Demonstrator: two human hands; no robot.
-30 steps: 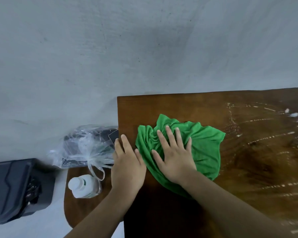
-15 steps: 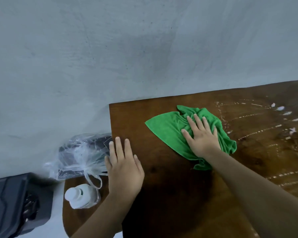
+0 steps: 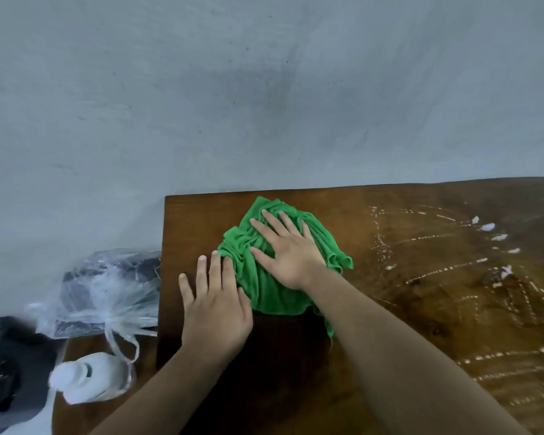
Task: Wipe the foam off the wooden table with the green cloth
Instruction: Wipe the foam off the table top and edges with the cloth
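Note:
The green cloth (image 3: 264,290) lies bunched on the dark wooden table (image 3: 201,221) near its far left corner. My right hand (image 3: 288,249) presses flat on top of the cloth, fingers spread toward the wall. Just left of it, my left hand (image 3: 215,304) rests flat on the bare wood, its fingertips touching the cloth's edge. White foam streaks and blobs (image 3: 487,227) cover the right part of the table in dotted lines.
A grey wall (image 3: 264,89) rises right behind the table's far edge. Left of the table, lower down, a clear plastic bag (image 3: 107,290) and a white bottle (image 3: 85,383) sit on a small brown surface. A dark case (image 3: 0,372) stands at the far left.
My right hand has slid the cloth back to the left from the foam's edge, bunching it against my left hand. The left hand has stayed flat on the wood.

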